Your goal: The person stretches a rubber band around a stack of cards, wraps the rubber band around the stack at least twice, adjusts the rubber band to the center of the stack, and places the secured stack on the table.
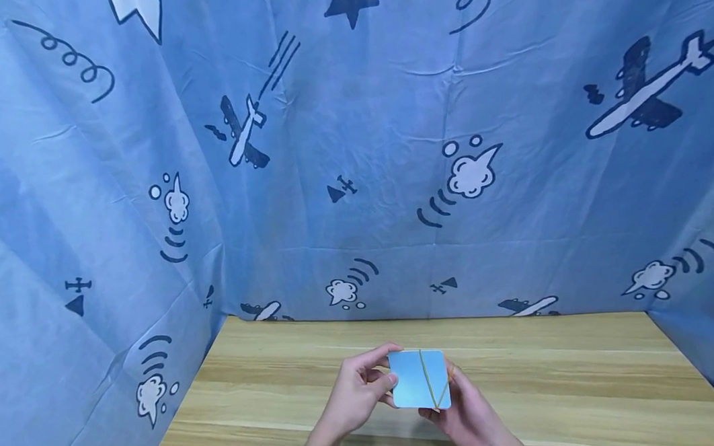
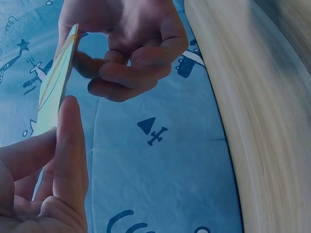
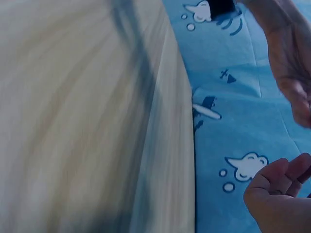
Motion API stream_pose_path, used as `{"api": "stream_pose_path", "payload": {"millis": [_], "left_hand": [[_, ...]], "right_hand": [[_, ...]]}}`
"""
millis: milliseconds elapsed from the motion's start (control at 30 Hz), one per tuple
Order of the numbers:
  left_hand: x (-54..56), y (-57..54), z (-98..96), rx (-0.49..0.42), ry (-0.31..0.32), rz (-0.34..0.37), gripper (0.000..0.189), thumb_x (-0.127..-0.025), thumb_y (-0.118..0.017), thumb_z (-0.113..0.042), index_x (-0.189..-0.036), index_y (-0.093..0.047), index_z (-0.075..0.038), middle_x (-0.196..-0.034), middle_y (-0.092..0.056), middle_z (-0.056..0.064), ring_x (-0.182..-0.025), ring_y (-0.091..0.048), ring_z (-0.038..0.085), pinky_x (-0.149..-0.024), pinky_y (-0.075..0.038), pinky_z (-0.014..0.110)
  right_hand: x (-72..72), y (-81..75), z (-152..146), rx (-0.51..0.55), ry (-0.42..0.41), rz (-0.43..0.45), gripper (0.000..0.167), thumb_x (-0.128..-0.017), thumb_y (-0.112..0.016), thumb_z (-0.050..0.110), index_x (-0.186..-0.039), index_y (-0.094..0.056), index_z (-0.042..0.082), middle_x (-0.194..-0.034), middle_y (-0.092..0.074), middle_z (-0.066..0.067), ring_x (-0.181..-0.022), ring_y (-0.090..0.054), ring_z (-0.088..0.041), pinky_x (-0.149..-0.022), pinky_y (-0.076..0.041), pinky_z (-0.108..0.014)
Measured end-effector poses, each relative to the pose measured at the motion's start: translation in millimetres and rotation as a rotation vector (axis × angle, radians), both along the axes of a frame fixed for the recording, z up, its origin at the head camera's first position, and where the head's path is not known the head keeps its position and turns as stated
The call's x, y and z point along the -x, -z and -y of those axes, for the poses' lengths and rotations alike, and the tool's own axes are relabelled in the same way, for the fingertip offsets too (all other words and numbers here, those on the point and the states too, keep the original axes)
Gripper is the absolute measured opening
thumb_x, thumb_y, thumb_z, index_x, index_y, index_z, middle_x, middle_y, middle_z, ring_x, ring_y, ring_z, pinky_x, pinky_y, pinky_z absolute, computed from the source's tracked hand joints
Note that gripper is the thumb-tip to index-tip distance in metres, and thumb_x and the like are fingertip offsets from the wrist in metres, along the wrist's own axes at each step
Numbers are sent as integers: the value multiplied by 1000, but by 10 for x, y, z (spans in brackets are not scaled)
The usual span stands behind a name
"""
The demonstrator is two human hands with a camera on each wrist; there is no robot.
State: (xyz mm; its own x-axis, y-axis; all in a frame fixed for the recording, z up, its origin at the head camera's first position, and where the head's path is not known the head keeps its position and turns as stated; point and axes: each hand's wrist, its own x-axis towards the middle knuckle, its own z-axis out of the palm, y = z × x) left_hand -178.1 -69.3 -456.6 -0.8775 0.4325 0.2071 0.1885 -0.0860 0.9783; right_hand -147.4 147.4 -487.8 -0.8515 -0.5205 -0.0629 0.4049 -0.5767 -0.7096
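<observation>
A light blue square card (image 1: 409, 380) with rounded corners is held up above the table, its broad face toward the head camera. My left hand (image 1: 356, 391) pinches its left side, thumb on the face and fingers behind. Across the card runs a thin yellow-orange rubber band (image 1: 427, 374), forming a V that meets at the bottom edge. At the right edge, my right hand (image 1: 466, 409) pinches the band, its lower fingers curled under the card. The left wrist view has the card nearly edge-on, with the band (image 2: 74, 36) gathered at its top end. The right wrist view leaves the card out.
A wood-grain table (image 1: 268, 382) lies beneath both hands. Blue curtain cloth (image 1: 393, 214) printed with planes and clouds stands behind the table and along both sides.
</observation>
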Motion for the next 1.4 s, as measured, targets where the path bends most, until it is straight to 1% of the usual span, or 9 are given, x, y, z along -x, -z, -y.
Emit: {"api": "stream_pose_path", "payload": {"millis": [167, 300, 633, 767, 900, 1000, 1133, 1267, 1400], "left_hand": [[6, -12, 5, 3, 9, 27, 42, -91, -62, 11, -130, -66, -2, -98, -62, 11, -67, -63, 13, -57, -63, 38], [1, -25, 3, 11, 25, 45, 42, -91, -62, 11, -132, -63, 0, -97, -58, 9, -65, -61, 11, -57, -63, 36], [18, -47, -42, 24, 37, 71, 44, -90, -61, 13, -130, -66, -5, -96, -63, 11, -65, -64, 16, -55, -63, 37], [31, -60, -62, 22, 37, 78, 44, -91, -62, 12, -130, -66, -5, -98, -62, 11, -64, -64, 17, -56, -63, 41], [41, -78, -74, 21, 58, 75, 44, -90, -62, 12, -131, -65, -4, -97, -63, 10, -64, -64, 15, -56, -63, 39], [37, -79, -61, 20, 88, 84, 44, -90, -61, 13, -131, -65, -2, -97, -65, 10, -63, -63, 14, -54, -62, 32], [42, -73, -34, 19, 114, 90, 44, -89, -61, 12, -131, -64, -1, -97, -66, 10, -61, -62, 13, -53, -60, 26], [61, -89, -13, 32, 120, 82, 42, -90, -62, 11, -131, -64, -2, -97, -65, 10, -61, -62, 13, -54, -61, 26], [71, -107, 25, 51, 110, 70, 43, -90, -61, 12, -131, -64, -1, -97, -64, 10, -60, -62, 13, -54, -61, 26]], "right_hand": [[52, -65, -39, -145, 110, -8, 32, -110, -34, 36, -111, -62, 21, -109, -60, 2, -100, -58, -12, -90, -49, -26], [90, -111, -63, -222, 214, -27, 25, -108, -41, 26, -97, -62, 20, -97, -59, 3, -88, -56, -12, -76, -51, -24], [209, -192, -132, -235, 288, -157, 20, -106, -46, 16, -91, -59, 17, -84, -60, 7, -77, -56, -8, -67, -49, -20], [254, -208, -155, -164, 240, -240, 26, -107, -42, 11, -113, -66, 19, -105, -64, 5, -93, -60, -11, -77, -53, -23], [307, -214, -216, -24, 118, -424, 47, -107, -32, -1, -134, -64, 21, -131, -63, 2, -116, -59, -15, -93, -53, -26], [330, -214, -259, -17, 70, -547, 48, -105, -32, -7, -122, -70, 16, -130, -65, 0, -120, -58, -16, -98, -50, -26], [342, -222, -301, -129, 75, -664, 42, -103, -34, -9, -111, -70, 12, -124, -67, -4, -118, -59, -18, -100, -49, -27], [351, -263, -318, -239, 116, -710, 30, -104, -37, -6, -115, -62, 4, -121, -68, -8, -117, -61, -21, -101, -50, -28], [359, -318, -300, -270, 122, -706, 22, -105, -38, -4, -116, -56, 1, -118, -69, -10, -115, -62, -24, -103, -49, -29]]}}
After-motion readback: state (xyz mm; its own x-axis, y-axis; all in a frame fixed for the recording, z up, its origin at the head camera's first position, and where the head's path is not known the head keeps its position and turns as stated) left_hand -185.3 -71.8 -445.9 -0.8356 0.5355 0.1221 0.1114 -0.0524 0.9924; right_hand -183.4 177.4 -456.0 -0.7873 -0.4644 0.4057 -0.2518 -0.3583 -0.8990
